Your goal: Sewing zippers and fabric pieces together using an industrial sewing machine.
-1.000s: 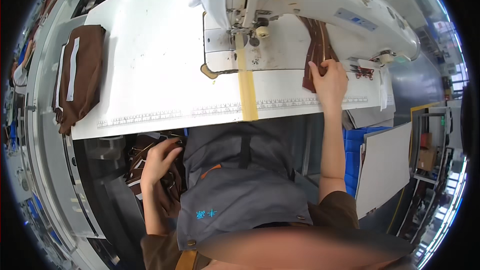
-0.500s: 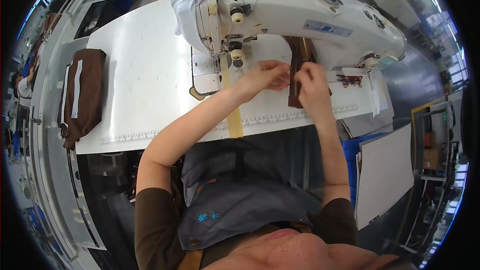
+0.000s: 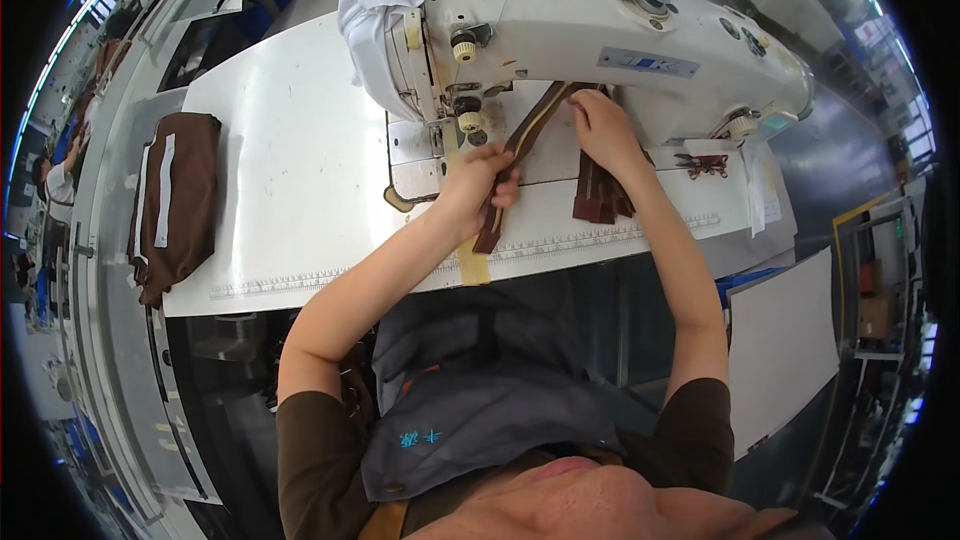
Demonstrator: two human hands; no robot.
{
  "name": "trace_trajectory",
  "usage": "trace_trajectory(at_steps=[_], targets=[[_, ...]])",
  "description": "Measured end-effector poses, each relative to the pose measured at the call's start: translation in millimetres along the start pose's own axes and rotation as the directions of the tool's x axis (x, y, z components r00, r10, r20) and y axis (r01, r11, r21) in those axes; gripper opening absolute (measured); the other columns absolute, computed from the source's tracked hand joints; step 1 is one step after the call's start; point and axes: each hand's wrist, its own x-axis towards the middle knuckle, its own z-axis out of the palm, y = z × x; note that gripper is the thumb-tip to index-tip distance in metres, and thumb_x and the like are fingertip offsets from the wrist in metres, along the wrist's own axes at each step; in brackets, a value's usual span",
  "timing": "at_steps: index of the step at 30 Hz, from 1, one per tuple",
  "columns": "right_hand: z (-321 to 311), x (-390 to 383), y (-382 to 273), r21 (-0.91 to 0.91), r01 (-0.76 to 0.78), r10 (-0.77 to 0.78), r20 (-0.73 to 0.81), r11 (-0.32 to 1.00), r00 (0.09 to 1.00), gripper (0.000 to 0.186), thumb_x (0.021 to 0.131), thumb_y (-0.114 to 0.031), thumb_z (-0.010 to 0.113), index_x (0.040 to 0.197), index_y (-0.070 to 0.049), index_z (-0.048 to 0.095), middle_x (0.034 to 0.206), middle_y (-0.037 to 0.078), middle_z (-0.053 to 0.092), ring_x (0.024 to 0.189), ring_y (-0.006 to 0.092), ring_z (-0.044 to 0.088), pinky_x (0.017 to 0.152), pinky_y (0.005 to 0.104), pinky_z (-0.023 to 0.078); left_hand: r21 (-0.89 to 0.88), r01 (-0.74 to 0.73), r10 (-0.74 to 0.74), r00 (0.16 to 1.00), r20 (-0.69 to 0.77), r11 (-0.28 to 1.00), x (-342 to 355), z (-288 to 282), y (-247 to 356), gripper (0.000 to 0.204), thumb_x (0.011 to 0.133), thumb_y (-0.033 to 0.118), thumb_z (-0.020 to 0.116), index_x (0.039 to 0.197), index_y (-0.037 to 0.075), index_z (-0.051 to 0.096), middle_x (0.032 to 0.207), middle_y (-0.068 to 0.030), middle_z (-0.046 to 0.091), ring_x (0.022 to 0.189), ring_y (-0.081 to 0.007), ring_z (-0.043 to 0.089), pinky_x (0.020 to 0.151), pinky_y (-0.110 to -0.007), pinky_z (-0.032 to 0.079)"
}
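Observation:
A long brown strip (image 3: 533,128) with a gold-coloured line along its length, like zipper tape, slants over the white table below the sewing machine's arm. My left hand (image 3: 478,185) is closed round its nearer part, and a short end hangs past the fingers toward the table's front edge. By the strip's far end, my right hand (image 3: 603,130) has its fingers drawn together at the strip. More brown strips (image 3: 597,197) lie stacked beneath and beside my right hand. The white sewing machine (image 3: 560,25) has its needle area just beyond my left hand.
A folded brown fabric piece (image 3: 190,195) with a white strip on it lies at the table's left edge. Red-handled snips (image 3: 703,165) rest right of the stack. White cloth (image 3: 372,15) hangs on the machine head. A printed ruler (image 3: 290,285) runs along the table's front edge.
One brown strip has come away from the stack, drawn leftward and toward me by my left hand. My right hand has moved up to the strip's far end.

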Motion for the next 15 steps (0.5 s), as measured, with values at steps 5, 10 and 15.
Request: trace_trajectory(at_steps=[5, 10, 15], targets=[[5.8, 8.3, -13.6, -0.155, -0.197, 0.203, 0.025, 0.968, 0.979, 0.024, 0.091, -0.016, 0.052, 0.108, -0.001, 0.058, 0.108, 0.018, 0.062, 0.102, 0.0365, 0.058, 0.088, 0.0455, 0.047, 0.034, 0.094, -0.092, 0.995, -0.049, 0.995, -66.9, -16.4, -14.4, 0.006, 0.097, 0.008, 0.045, 0.102, 0.005, 0.047, 0.08, -0.006, 0.053, 0.056, -0.0108, 0.047, 0.046, -0.022, 0.038], [22.0, 1.5, -73.7, -0.044, -0.182, 0.186, 0.133, 0.982, 0.973, 0.034, 0.088, -0.028, 0.06, 0.109, -0.001, 0.059, 0.098, 0.018, 0.064, 0.09, 0.0337, 0.062, 0.079, 0.0426, 0.049, 0.026, 0.122, -0.122, 0.992, 0.009, 0.992, -91.1, -29.7, -32.5, 0.013, 0.097, 0.009, 0.047, 0.109, 0.003, 0.048, 0.086, -0.01, 0.058, 0.068, -0.0173, 0.063, 0.058, -0.026, 0.054], [38.3, -4.1, -79.8, -0.093, -0.156, 0.176, 0.279, 0.983, 0.944, 0.034, 0.085, -0.029, 0.067, 0.102, 0.0, 0.059, 0.089, 0.012, 0.065, 0.079, 0.0251, 0.064, 0.073, 0.0366, 0.051, 0.348, -0.001, -0.039, 0.993, 0.109, 0.937, -99.7, -24.0, -39.9, 0.024, 0.1, 0.013, 0.046, 0.12, 0.0, 0.047, 0.095, -0.0093, 0.063, 0.082, -0.0167, 0.065, 0.076, -0.028, 0.053]])
